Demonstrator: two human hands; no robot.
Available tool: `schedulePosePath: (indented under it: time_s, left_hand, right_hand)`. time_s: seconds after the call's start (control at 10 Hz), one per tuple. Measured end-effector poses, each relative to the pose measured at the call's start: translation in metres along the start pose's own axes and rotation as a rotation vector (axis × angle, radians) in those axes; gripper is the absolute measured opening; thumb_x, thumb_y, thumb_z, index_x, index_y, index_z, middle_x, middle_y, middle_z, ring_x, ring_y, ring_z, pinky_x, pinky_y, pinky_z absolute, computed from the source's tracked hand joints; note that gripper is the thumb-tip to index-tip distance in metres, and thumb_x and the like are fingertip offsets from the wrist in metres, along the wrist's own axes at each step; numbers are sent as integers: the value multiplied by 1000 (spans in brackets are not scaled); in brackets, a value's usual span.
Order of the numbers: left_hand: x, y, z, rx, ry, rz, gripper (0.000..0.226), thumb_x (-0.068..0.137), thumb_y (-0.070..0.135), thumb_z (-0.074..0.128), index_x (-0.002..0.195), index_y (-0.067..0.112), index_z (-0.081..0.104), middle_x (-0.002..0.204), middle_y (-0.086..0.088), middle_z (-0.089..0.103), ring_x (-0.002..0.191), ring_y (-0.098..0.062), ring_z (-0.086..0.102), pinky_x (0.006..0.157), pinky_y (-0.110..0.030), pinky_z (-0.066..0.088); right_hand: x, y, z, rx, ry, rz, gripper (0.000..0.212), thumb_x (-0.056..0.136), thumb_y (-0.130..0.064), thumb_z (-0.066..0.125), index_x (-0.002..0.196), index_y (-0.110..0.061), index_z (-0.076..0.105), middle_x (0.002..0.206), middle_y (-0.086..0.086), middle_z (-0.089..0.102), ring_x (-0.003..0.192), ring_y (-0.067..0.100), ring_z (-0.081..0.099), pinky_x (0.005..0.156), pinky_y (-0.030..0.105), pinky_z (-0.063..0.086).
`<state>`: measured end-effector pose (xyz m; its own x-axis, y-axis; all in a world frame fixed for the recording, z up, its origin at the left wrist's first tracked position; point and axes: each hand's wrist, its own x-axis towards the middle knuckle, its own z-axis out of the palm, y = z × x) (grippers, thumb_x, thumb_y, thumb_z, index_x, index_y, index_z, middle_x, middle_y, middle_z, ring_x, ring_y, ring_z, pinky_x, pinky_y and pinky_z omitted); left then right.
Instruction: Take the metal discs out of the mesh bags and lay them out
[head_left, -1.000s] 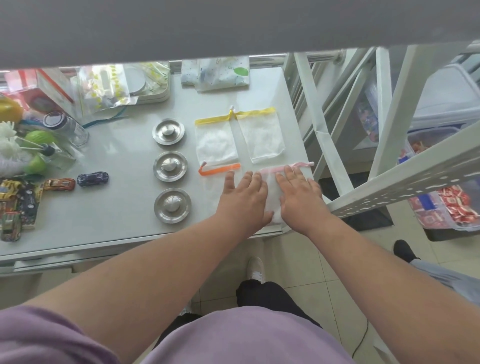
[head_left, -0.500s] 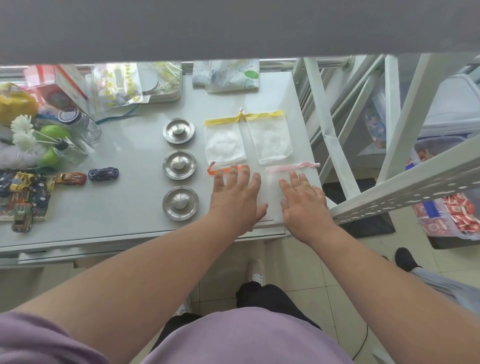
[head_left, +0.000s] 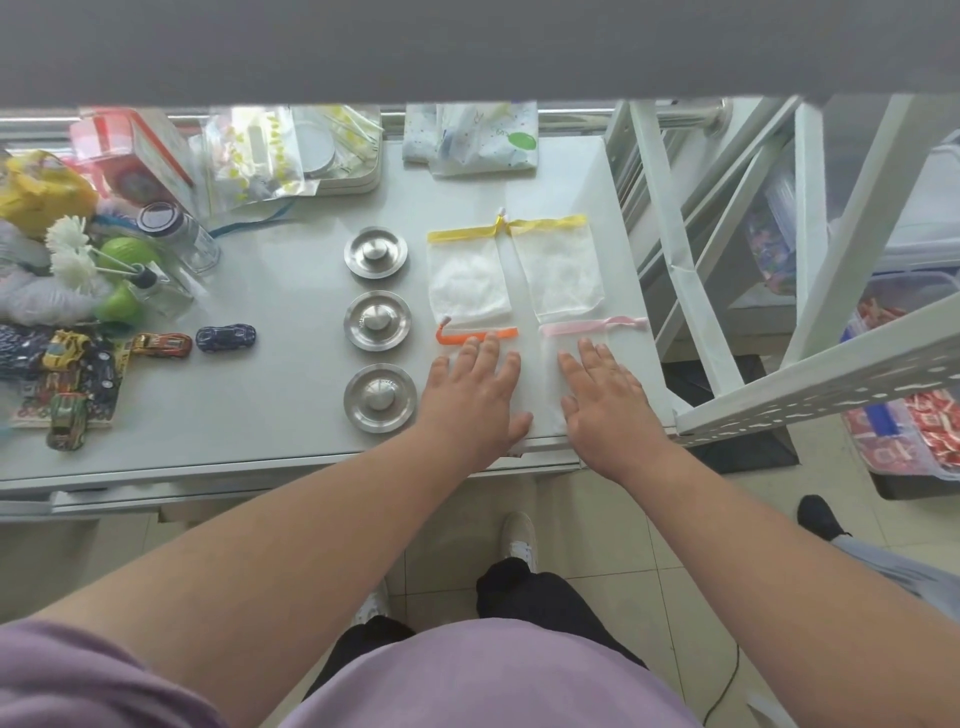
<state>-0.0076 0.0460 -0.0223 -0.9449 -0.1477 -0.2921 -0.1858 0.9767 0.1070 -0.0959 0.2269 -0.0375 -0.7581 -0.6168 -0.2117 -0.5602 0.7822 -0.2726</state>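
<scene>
Head view, looking down. The desk (head_left: 291, 415) carries the whole work area. On its right half lie four mesh bags in two rows: far row, two yellow-banded bags (head_left: 467, 280) (head_left: 563, 275); near row, an orange-banded bag (head_left: 478, 335) and a pink-banded bag (head_left: 592, 326), each with its band along the far edge and its body running toward the person. All four look flat and empty. Left of the bags, three metal discs (head_left: 376, 254) (head_left: 378, 320) (head_left: 380, 397) stand in a single column running away from the person, each apart from its neighbours and knob-side up. The left hand (head_left: 475, 400) lies palm-down on the orange-banded bag, its fingers (head_left: 488, 353) apart and extended, clamped on nothing; the right hand (head_left: 605, 400) lies likewise on the pink-banded bag, fingers (head_left: 587, 358) apart and flat. The near disc sits just beside the left hand, to its left, so that hand is the nearer to the column. By these positions the discs appear already out and laid; only flattening of the near bags seems in hand. Toy cars (head_left: 226, 336) lie well apart at left.
</scene>
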Motion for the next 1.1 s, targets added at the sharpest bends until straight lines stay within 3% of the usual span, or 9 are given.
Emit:
schedulePosePath:
  time_s: [0.2,0.4,0.6,0.8,0.9,1.1]
  left_hand:
    - [2,4,-1,21,4,20,85,100,68,39,168,21,16,179,-14,10,164,-35,12,127,-57,18]
    - [4,7,3,10,-14,13,83,101,65,39,168,20,18,179,-15,10,164,-34,14,127,-57,20]
    - [3,7,3,25,-12,3,82,101,65,39,167,20,20,179,-14,12,163,-35,16,126,-56,22]
    - [-1,7,2,28,1,-14,82,100,66,40,166,21,21,179,-14,13,163,-34,18,125,-54,24]
    - [-8,5,-6,-11,16,-21,83,100,66,41,167,22,20,179,-13,15,163,-33,17,127,-53,21]
    - [-52,-20,-45,-112,135,-36,81,101,64,44,169,25,21,180,-8,11,165,-30,11,128,-51,18]
  right_hand:
    - [-9,0,3,22,63,-22,60,100,-27,41,157,-10,41,168,22,32,157,40,25,125,57,23]
    - [-7,-4,6,-2,34,-36,60,99,-27,44,157,-10,42,167,24,34,156,42,29,125,58,26]
    - [-6,-3,8,-26,40,-43,57,103,-23,50,159,-12,40,168,22,31,157,40,26,126,56,24]
    - [-6,-5,3,-8,37,-43,57,103,-26,43,158,-12,40,168,22,32,158,39,25,126,56,22]
    - [-10,-10,-4,28,48,-69,59,103,-21,53,159,-10,37,170,21,29,159,38,22,126,55,21]
    - [-21,-39,-40,121,207,-157,62,100,-22,60,159,-12,40,170,16,31,159,32,24,125,52,21]
